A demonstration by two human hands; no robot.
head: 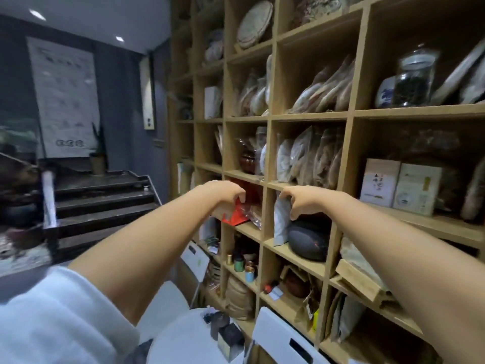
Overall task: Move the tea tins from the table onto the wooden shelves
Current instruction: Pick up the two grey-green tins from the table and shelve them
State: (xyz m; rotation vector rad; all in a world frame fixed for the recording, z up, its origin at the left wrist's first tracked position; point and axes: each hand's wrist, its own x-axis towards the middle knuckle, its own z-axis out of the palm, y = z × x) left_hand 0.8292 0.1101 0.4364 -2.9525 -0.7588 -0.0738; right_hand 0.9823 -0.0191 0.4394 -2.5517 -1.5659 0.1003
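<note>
Tea tins (pixel 231 337) down on the white table (pixel 183 342) — both hands in shelf cubbies, left (pixel 227 194) gripping a red packet (pixel 236 215), right (pixel 301 200) pinching a pale pouch (pixel 280 224).

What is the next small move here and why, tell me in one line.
Probably the left hand should push the red packet deeper into its compartment: the packet sits at the front edge of the wooden shelves, tilted, with the fingers curled on it. The right hand pinches the pale pouch beside the dark round pot, and dark tins wait on the white table.
</note>
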